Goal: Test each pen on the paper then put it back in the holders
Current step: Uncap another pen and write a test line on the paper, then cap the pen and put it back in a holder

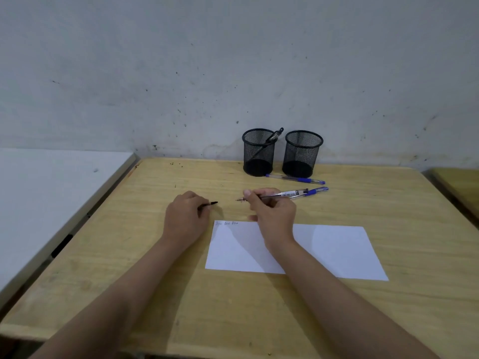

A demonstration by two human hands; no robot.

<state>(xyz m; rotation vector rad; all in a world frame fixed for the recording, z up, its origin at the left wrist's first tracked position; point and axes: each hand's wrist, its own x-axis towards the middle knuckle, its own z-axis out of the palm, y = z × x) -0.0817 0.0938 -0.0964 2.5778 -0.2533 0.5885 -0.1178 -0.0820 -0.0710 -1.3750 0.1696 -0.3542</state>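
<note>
My right hand [272,208] grips an uncapped clear pen [282,195] above the paper's far edge, tip pointing left. My left hand [186,213] holds its black cap [210,204], a short gap away from the tip. The white paper [337,250] lies on the wooden table with small scribbles at its top left corner. Two black mesh holders stand at the back: the left holder [258,152] has one black pen [273,138] leaning in it, the right holder [302,154] looks empty. Two blue pens lie on the table: one [298,179] by the holders, one [315,190] behind my right hand.
The wooden table [129,268] ends at a grey-white wall behind the holders. A white table [51,198] adjoins on the left, and another wooden surface [461,185] shows at the right edge.
</note>
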